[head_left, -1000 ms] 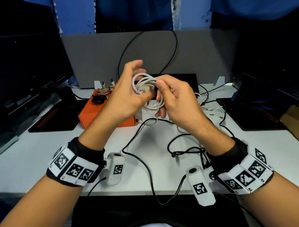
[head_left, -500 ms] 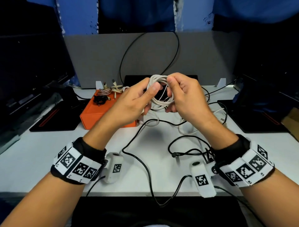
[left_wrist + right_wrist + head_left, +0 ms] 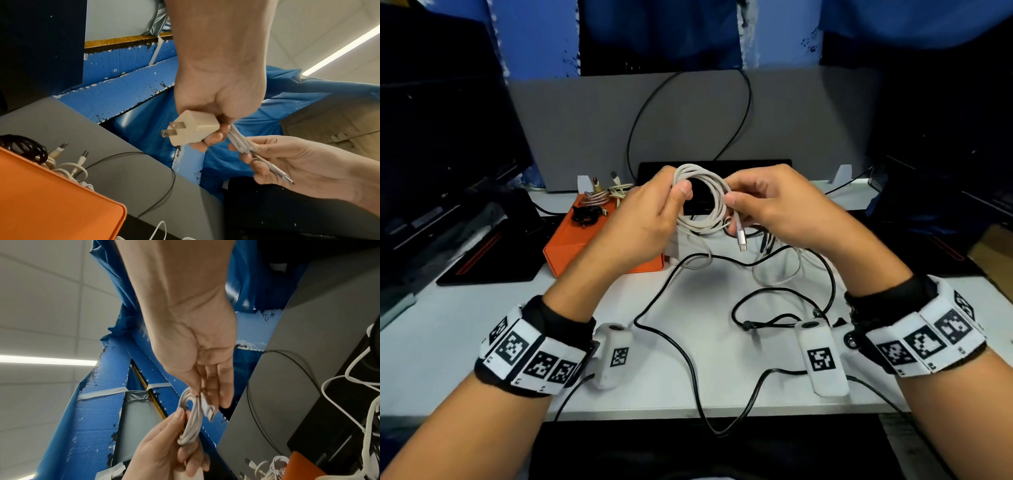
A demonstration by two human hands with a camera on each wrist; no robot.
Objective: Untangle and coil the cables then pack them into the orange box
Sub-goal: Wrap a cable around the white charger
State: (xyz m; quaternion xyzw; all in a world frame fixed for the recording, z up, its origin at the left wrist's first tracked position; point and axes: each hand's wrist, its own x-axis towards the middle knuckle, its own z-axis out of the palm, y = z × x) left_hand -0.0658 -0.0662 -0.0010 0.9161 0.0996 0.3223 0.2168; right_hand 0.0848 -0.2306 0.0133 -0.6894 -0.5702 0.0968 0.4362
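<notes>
Black cables (image 3: 681, 346) sprawl across desk (image 3: 448, 359); orange box (image 3: 571, 246) left, unblocked.

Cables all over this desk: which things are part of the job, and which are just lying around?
Part of the job: white cable coil, wall plug, orange box, loose black cable, left hand, right hand.
Lying about: grey divider panel, black pad.

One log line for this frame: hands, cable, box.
left hand: grips white coil, charger plug | right hand: pinches coil | orange box: holds cables

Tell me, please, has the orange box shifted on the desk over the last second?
No. The orange box sits in the same spot by the grey partition, with coiled cables on top.
</notes>
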